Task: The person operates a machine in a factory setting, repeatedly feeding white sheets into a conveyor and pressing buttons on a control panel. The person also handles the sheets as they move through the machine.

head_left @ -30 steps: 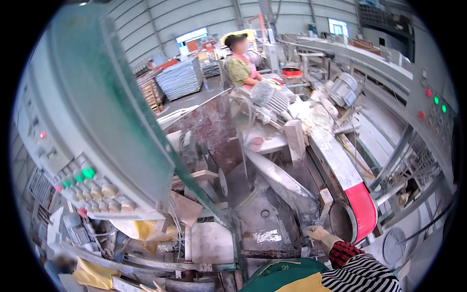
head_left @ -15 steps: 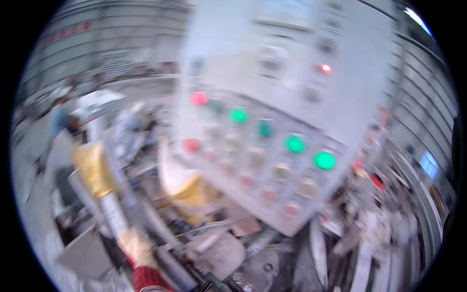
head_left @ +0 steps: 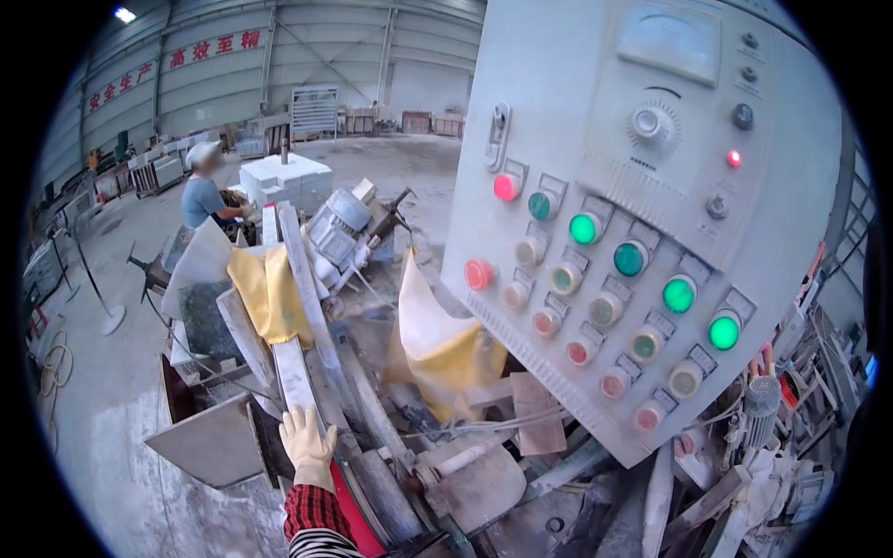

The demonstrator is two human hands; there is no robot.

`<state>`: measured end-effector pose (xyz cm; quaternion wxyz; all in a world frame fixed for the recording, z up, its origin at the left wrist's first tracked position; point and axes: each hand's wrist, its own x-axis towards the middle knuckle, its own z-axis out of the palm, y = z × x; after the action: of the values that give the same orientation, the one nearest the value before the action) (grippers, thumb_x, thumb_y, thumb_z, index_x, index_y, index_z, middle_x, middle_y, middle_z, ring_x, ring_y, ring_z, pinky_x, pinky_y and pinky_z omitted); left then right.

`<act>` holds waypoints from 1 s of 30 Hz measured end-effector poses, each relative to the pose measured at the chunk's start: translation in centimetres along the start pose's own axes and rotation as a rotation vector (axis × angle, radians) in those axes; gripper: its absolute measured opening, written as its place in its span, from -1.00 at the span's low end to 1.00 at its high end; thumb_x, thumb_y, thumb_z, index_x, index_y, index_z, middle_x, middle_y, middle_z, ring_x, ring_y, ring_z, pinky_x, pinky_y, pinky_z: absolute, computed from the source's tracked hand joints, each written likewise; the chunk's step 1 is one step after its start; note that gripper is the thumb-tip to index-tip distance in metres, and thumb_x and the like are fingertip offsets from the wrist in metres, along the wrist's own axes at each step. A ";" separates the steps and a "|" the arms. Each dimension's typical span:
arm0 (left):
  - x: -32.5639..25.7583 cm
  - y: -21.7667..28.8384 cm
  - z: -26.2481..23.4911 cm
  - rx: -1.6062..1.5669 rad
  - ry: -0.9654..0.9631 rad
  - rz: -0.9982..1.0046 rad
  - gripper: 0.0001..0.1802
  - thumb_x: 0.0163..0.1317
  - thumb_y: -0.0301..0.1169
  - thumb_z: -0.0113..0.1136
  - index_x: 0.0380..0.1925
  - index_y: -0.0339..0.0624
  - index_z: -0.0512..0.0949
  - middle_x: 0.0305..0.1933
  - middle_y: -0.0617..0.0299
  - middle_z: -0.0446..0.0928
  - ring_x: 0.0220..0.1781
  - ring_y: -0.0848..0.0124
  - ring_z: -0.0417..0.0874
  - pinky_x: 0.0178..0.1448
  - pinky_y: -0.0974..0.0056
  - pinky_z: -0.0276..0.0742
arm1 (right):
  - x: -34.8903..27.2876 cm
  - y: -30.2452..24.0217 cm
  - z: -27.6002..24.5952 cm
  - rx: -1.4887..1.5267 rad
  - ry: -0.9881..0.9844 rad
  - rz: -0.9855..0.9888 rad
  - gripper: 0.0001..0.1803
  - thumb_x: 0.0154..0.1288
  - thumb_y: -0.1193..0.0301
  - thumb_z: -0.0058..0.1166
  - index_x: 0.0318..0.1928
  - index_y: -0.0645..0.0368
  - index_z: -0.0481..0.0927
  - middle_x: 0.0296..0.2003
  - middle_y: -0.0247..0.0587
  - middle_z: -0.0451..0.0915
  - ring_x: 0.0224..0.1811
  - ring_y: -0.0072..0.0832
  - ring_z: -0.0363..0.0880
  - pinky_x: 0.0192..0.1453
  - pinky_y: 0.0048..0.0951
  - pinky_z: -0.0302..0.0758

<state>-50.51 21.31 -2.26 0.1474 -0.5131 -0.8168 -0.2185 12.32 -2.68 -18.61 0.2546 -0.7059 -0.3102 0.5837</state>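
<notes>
Head view: a pale, narrow strip (head_left: 296, 377) lies lengthwise on a red belt (head_left: 356, 507), left of the control cabinet (head_left: 535, 102).
Left hand (head_left: 307, 448): gloved, back upward, over the strip's near end; whether it presses down is unclear.
Grip: fingers extended and a little apart, clamped on nothing.
Right hand: out of view, so its grip cannot be told.
Strip's far part: passes under a yellow flap (head_left: 270, 293), with a grey electric motor (head_left: 337, 228) to the right.
Weight and stiffness: probably rigid and fairly heavy for its width, if it is stone, as it looks.
Fragility: likely brittle, worst at corners and under bending.
Surface: smooth-looking, perhaps slippery with dust or water; gloves should help.
Best hold: both long edges near the close end, fingers well short of the flap.
</notes>
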 end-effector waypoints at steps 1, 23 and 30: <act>-0.1 0.0 0.2 -0.029 -0.003 0.015 -0.19 0.05 0.02 0.42 0.28 -0.08 0.43 0.37 -0.07 0.38 0.43 -0.13 0.33 0.43 -0.16 0.22 | -0.4 0.6 -0.2 0.002 0.004 0.007 -0.56 0.41 0.14 0.19 0.16 0.13 0.59 -0.12 -0.03 0.72 -0.13 -0.35 0.72 -0.05 -0.31 0.68; -1.0 0.2 -1.2 0.015 -0.320 0.027 -0.13 0.10 0.06 0.41 0.40 0.09 0.34 0.51 0.09 0.25 0.50 -0.20 0.27 0.55 -0.22 0.13 | -3.8 19.5 -2.2 0.358 -0.055 -0.049 -0.44 0.43 0.17 0.21 0.34 0.07 0.47 0.01 0.14 0.64 -0.01 -0.23 0.67 0.01 -0.28 0.69; -2.8 1.6 -0.5 -0.053 -0.254 -0.048 -0.29 0.14 -0.04 0.35 0.32 0.16 0.43 0.51 0.15 0.31 0.47 -0.19 0.34 0.53 -0.19 0.12 | -2.6 21.5 -3.3 -0.462 0.068 -0.288 -0.64 0.40 0.27 0.15 0.11 0.15 0.63 -0.29 -0.09 0.74 -0.35 -0.27 0.70 -0.21 -0.19 0.63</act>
<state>-47.89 19.51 -2.83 0.0240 -0.5207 -0.8348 -0.1770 18.31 -19.16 -31.78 0.1776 -0.7129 -0.5236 0.4312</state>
